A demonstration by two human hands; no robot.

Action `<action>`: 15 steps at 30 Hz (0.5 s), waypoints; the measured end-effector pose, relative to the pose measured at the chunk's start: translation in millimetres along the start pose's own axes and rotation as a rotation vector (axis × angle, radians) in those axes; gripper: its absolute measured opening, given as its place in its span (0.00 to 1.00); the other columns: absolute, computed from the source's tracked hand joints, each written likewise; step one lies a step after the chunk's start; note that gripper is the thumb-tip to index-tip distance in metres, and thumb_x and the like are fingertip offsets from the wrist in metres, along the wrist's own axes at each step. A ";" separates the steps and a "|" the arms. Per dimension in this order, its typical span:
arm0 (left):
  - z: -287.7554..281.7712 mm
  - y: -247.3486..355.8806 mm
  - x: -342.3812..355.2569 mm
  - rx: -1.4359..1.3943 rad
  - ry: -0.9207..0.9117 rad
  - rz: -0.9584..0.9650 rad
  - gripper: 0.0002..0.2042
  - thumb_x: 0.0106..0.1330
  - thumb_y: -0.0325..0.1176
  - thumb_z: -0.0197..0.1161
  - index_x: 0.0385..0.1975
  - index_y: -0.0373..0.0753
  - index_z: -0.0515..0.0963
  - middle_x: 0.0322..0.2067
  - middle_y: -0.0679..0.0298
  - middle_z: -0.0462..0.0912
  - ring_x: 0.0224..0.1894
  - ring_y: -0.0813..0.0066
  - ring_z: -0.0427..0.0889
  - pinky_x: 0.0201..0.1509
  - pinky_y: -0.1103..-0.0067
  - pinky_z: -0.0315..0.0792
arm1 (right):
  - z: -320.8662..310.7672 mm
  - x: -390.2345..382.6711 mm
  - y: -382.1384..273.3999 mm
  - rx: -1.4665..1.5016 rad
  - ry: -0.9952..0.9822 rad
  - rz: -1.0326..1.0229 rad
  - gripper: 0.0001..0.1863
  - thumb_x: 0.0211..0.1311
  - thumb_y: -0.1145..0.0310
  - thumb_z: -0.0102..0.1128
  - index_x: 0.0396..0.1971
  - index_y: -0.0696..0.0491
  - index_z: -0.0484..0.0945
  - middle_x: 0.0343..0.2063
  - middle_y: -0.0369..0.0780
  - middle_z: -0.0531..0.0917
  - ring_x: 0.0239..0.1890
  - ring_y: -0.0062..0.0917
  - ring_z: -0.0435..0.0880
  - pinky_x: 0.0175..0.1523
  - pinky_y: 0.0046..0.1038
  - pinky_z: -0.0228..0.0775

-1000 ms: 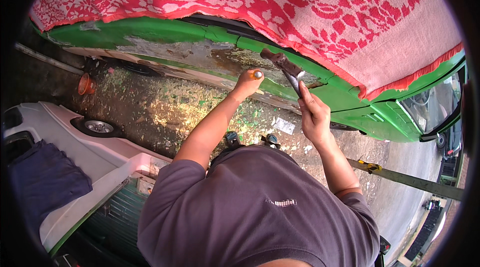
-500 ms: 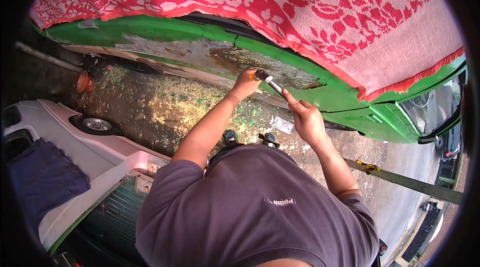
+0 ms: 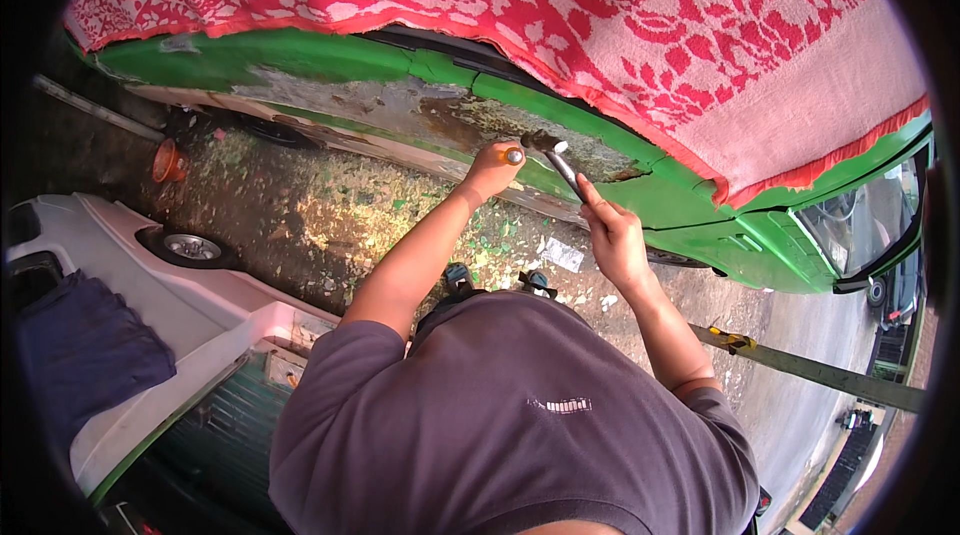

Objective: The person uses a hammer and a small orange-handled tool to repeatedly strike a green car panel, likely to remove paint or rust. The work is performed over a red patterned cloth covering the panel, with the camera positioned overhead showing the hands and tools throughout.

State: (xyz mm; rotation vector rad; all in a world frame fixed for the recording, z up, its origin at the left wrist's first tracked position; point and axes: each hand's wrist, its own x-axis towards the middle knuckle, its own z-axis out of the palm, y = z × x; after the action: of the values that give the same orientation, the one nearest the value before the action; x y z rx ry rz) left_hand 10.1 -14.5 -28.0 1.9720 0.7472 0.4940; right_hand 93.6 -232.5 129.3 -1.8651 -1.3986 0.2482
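My left hand (image 3: 490,171) is closed round an orange-handled tool (image 3: 513,156) whose round metal butt points up at me. Its working end is hidden behind the hand, against the side of the green car (image 3: 600,113). A hammer (image 3: 565,172) with a metal shaft is gripped in my right hand (image 3: 617,247), the forefinger stretched along the handle. The hammer's head is just right of the tool's butt and slightly apart from it. Beyond both hands, the car's panel (image 3: 480,123) shows bare grey metal, rust and flaked paint.
A red and pink floral towel (image 3: 560,5) covers the car's upper part. Paint chips litter the ground (image 3: 330,205). An orange pot (image 3: 170,163) lies far left. A pale car (image 3: 250,297) with a dark cloth (image 3: 85,360) stands behind on the left; a long bar (image 3: 810,367) is at right.
The hammer head has come off the tool's butt and moved a little to the right, so the butt now shows. My left hand has stayed nearly in place.
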 end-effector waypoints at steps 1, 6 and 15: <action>0.3 -5.9 6.2 -0.046 -0.006 -0.003 0.09 0.61 0.37 0.60 0.28 0.37 0.77 0.26 0.52 0.81 0.30 0.54 0.80 0.34 0.68 0.72 | -2.4 0.1 -6.1 0.047 0.037 -0.011 0.29 0.61 0.80 0.56 0.62 0.44 0.71 0.22 0.46 0.76 0.21 0.33 0.74 0.32 0.32 0.70; -6.9 15.7 1.0 -0.043 -0.040 -0.053 0.13 0.62 0.39 0.58 0.29 0.33 0.77 0.28 0.49 0.80 0.34 0.51 0.81 0.39 0.65 0.72 | -5.9 -6.7 -7.7 -0.142 -0.053 -0.023 0.28 0.63 0.77 0.55 0.62 0.39 0.71 0.23 0.46 0.76 0.22 0.36 0.76 0.31 0.35 0.71; -6.0 11.0 1.6 -0.050 -0.052 -0.103 0.11 0.64 0.37 0.56 0.29 0.35 0.75 0.25 0.52 0.79 0.29 0.58 0.79 0.35 0.68 0.71 | -0.4 -8.3 -11.7 0.026 0.162 -0.165 0.29 0.61 0.77 0.58 0.63 0.43 0.70 0.21 0.44 0.73 0.20 0.37 0.74 0.30 0.35 0.70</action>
State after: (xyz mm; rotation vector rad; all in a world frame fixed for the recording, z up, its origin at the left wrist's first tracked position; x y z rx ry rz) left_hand 10.9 -13.8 -15.4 1.8822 0.7914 0.3950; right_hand 82.2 -238.9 135.1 -1.6980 -1.4199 0.0313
